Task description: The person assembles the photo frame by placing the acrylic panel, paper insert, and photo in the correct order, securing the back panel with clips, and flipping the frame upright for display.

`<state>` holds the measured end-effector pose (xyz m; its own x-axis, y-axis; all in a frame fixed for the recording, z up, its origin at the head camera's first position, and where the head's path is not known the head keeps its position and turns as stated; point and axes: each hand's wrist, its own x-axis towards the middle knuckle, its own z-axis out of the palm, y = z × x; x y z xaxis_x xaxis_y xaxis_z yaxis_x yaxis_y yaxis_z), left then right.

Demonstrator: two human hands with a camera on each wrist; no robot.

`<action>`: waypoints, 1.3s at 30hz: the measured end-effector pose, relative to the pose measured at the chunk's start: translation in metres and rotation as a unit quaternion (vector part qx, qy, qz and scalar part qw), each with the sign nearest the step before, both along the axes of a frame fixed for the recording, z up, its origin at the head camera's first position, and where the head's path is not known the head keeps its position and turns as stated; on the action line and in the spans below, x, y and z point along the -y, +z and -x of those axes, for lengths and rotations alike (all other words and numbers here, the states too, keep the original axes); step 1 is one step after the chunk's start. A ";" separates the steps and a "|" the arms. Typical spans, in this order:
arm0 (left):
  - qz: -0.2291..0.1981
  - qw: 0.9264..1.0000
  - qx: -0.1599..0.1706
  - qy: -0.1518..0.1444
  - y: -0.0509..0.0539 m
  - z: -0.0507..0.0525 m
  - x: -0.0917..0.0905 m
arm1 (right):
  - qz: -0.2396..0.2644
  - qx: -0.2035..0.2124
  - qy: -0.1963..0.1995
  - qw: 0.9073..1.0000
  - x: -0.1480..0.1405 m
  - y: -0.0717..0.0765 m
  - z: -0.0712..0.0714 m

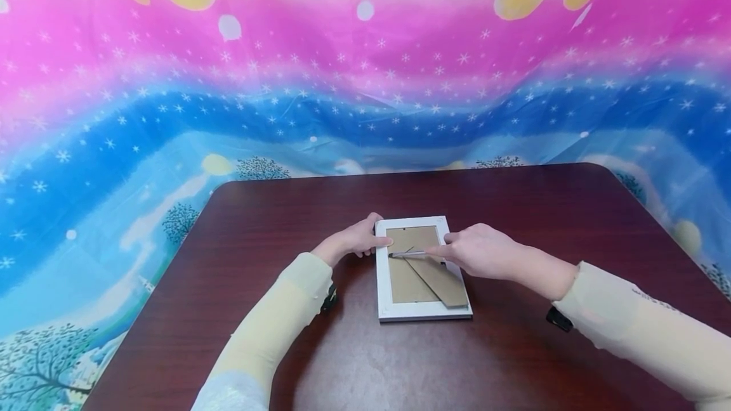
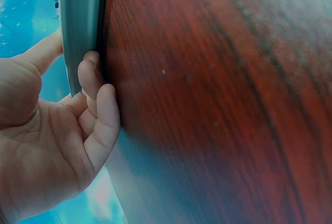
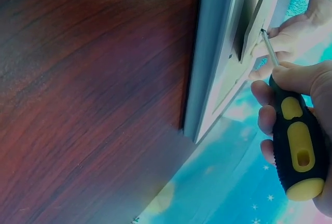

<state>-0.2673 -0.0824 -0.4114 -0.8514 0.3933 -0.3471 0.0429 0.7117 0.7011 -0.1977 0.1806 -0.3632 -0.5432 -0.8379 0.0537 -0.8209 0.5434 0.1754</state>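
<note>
A white picture frame [image 1: 384, 290] lies back side up on the table, its brown backing board [image 1: 402, 288] showing and its brown easel stand [image 1: 444, 284] slanting toward the lower right. My left hand [image 1: 358, 238] grips the frame's left edge, thumb on the top face and fingers against the side. In my right hand [image 1: 485, 251] is a screwdriver [image 3: 293, 136] with a black and yellow handle, held across the frame. The screwdriver's tip is at the backing's left inner edge, by a small dark spot that may be a tab.
The dark reddish wooden table [image 1: 274, 221] has rounded far corners. Behind it and down its sides hangs a pink and blue cloth [image 1: 365, 81] printed with snowflakes and trees. Dark wrist devices [image 1: 558, 319] sit at both cuffs.
</note>
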 end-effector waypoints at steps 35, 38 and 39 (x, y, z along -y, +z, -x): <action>0.012 1.000 -0.001 0.003 0.001 0.002 -0.003 | -0.028 0.000 0.009 1.000 0.011 0.016 0.001; 0.010 1.000 0.000 0.005 -0.001 0.002 -0.003 | -0.020 0.000 0.011 1.000 0.009 0.014 0.000; 0.010 1.000 0.001 0.005 -0.002 0.002 -0.003 | -0.018 0.000 0.012 1.000 0.009 0.013 0.000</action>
<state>-0.2689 -0.0798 -0.4133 -0.8548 0.3771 -0.3564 0.0337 0.7258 0.6871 -0.1979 0.1716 -0.3504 -0.5225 -0.8523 0.0243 -0.8338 0.5166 0.1947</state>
